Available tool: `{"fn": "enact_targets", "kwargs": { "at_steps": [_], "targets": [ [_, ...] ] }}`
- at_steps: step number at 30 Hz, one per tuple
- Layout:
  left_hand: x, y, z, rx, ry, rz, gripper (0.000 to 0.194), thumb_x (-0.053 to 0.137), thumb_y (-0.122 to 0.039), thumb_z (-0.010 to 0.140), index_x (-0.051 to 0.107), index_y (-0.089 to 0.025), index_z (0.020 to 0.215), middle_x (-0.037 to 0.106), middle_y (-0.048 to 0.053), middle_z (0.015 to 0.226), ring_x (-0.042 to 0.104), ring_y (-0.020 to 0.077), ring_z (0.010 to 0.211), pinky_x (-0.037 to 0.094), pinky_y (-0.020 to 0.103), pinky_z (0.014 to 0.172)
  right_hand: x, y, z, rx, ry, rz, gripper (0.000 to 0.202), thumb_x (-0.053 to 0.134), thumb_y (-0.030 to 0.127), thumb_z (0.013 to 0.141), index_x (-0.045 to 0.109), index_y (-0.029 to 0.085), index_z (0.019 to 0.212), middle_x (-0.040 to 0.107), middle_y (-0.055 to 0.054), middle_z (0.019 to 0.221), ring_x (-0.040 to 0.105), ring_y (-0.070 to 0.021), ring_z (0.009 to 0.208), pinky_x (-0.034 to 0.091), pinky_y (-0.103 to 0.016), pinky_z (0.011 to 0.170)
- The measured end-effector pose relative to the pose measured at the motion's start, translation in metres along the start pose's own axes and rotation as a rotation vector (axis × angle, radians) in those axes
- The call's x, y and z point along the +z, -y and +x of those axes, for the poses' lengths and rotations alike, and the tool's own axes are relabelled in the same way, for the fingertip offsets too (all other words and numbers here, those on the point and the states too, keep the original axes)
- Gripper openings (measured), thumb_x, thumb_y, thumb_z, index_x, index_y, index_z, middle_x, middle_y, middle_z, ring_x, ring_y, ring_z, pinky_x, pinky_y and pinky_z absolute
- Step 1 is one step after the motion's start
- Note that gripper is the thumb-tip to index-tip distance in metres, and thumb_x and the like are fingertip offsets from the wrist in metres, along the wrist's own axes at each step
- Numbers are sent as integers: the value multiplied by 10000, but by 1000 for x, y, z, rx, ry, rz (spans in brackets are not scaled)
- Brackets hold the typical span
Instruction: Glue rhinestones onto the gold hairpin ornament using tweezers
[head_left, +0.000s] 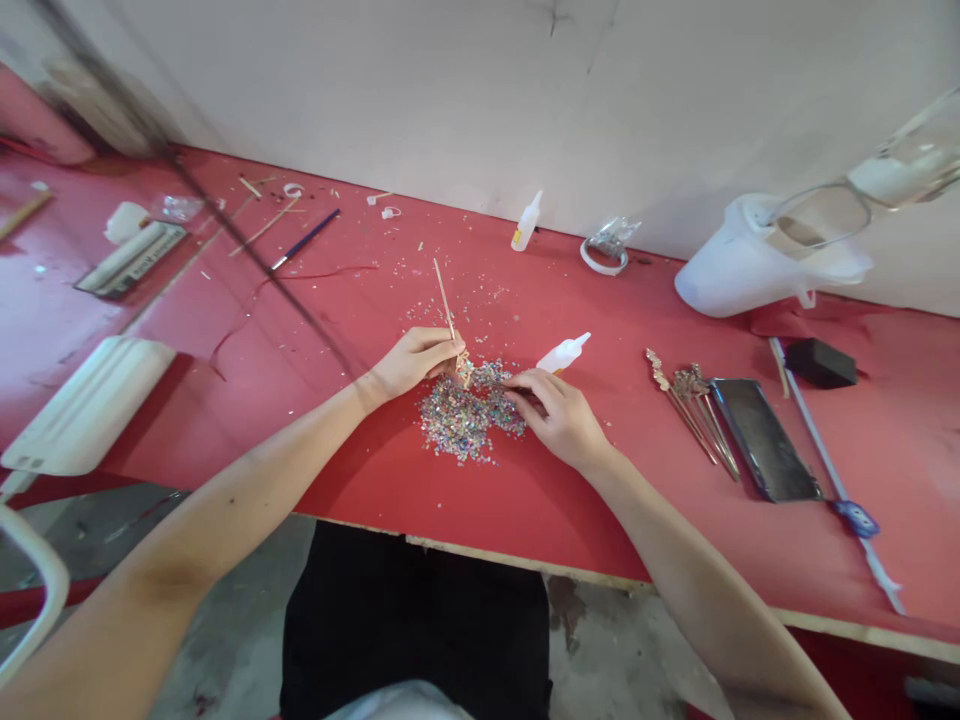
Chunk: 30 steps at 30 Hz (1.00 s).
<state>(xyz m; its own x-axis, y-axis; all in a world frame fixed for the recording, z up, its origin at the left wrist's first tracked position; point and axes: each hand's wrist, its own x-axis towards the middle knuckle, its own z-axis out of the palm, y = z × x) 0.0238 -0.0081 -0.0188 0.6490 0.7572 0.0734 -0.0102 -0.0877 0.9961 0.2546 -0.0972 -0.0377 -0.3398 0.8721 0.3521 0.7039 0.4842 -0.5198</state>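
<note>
My left hand (426, 356) is closed on a gold hair stick (444, 292), whose plain shaft points up and away while its decorated head faces down over a pile of small glittering rhinestones (456, 420). At the right side of that pile is my right hand (551, 408), its thumb and fingers pinched together among the stones. Whatever lies between those fingertips is too small to make out. Just beyond the right hand lies a white glue bottle (564, 354) on its side, partly hidden by the hand.
Finished-looking gold hair sticks (686, 405) lie at right beside a dark phone (765, 438) and a black block (820, 362). Toward the wall are another glue bottle (527, 221), a tape roll (604, 256) and a white jug (739, 258). A white lamp (91, 402) stands left.
</note>
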Motion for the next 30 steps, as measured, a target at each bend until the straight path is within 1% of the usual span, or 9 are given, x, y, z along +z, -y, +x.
{"fn": "enact_targets", "kwargs": {
  "at_steps": [2, 4, 6, 10, 15, 19, 23, 26, 30],
  "targets": [
    [0, 1, 1, -12, -4, -11, 319, 528, -286, 901, 503, -166, 607, 332, -77, 426, 456, 59, 410, 317, 180, 428, 1, -1, 1, -28, -8, 30, 202, 475, 267, 963, 616, 231, 1102, 683, -71, 963, 654, -186, 885, 542, -341, 797],
    [-1, 2, 1, -21, -6, -22, 312, 512, -278, 910, 504, -166, 619, 337, -79, 421, 472, 60, 405, 324, 174, 420, 2, -2, 2, -51, -4, 38, 189, 484, 250, 958, 632, 227, 1073, 674, -74, 946, 647, -189, 892, 540, -352, 813],
    [-1, 3, 1, -21, -9, -29, 300, 499, -267, 917, 519, -164, 637, 349, -80, 417, 457, 56, 391, 331, 170, 416, 2, -2, 4, -58, -6, 49, 165, 500, 242, 950, 644, 219, 1028, 663, -75, 932, 643, -188, 887, 540, -348, 809],
    [0, 1, 0, 4, 10, -19, 299, 490, -254, 925, 536, -161, 644, 364, -78, 413, 413, 51, 383, 357, 169, 430, 4, -3, 5, -50, -1, 69, 144, 532, 266, 939, 649, 222, 1010, 650, -71, 946, 640, -184, 888, 540, -339, 799],
    [0, -2, -3, 31, 53, -15, 330, 485, -282, 942, 530, -159, 639, 408, -63, 441, 417, 50, 409, 413, 179, 489, 4, -3, 5, -49, 3, 63, 136, 547, 295, 932, 655, 224, 971, 635, -65, 926, 633, -184, 873, 533, -332, 789],
    [-1, 0, -3, 32, 66, -31, 316, 501, -313, 940, 547, -153, 671, 455, -48, 482, 416, 49, 415, 415, 184, 484, 4, -2, 5, -33, -4, 67, 126, 544, 284, 935, 641, 215, 976, 637, -65, 916, 630, -179, 859, 529, -329, 789],
    [-1, 2, -2, 28, 68, -42, 317, 499, -321, 939, 546, -153, 674, 455, -47, 483, 411, 47, 410, 410, 178, 471, 4, -2, 4, -25, -9, 71, 111, 543, 283, 935, 627, 217, 966, 644, -63, 916, 630, -182, 860, 529, -333, 788],
    [-2, 2, -1, 27, 48, -31, 313, 491, -304, 938, 545, -154, 669, 444, -50, 472, 408, 46, 408, 418, 173, 473, 4, -3, 4, -35, 1, 55, 103, 542, 271, 936, 623, 210, 952, 645, -69, 916, 631, -185, 864, 523, -334, 793],
    [-2, 4, 1, 6, -23, -33, 280, 507, -292, 923, 541, -166, 675, 403, -66, 442, 419, 54, 397, 462, 183, 488, 4, -4, 5, -44, 8, 25, 104, 539, 266, 936, 622, 205, 944, 641, -73, 911, 625, -188, 859, 518, -337, 797]
  ]
}}
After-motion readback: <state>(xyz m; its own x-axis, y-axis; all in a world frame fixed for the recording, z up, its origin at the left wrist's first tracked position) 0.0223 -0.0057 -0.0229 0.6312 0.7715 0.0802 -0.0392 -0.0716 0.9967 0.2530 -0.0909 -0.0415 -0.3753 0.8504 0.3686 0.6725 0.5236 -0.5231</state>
